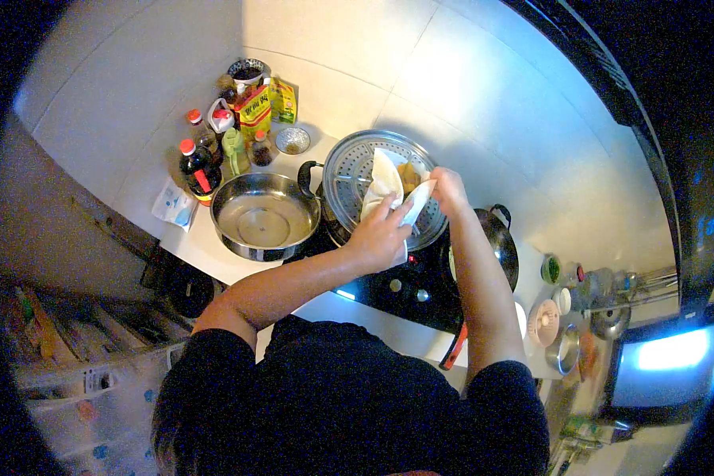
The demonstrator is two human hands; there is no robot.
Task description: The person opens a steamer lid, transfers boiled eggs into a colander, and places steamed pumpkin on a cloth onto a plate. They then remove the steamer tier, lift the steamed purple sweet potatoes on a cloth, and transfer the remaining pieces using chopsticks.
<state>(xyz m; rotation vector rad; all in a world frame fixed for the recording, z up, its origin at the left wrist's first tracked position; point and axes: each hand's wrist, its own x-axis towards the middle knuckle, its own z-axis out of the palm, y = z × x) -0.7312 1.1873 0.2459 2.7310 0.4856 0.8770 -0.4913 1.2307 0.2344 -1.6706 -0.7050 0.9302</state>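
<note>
A perforated metal steamer tray (351, 170) sits on a dark-handled pot (308, 176) on the black cooktop. On it lies a white cloth (382, 176), folded up at its sides around something yellowish (408, 176) whose kind I cannot make out. My left hand (377, 236) grips the near left part of the cloth, fingers bent over it. At the tray's right edge, my right hand (450, 192) pinches the cloth's right corner. The lower part of the cloth is hidden behind my left hand.
Left of the pot stands a wide steel pan (266, 224). Behind it are a dark sauce bottle (197, 168), a yellow packet (254, 109) and a small metal bowl (293, 140). A black wok (496, 238) and a red handle (454, 347) lie right, near several containers.
</note>
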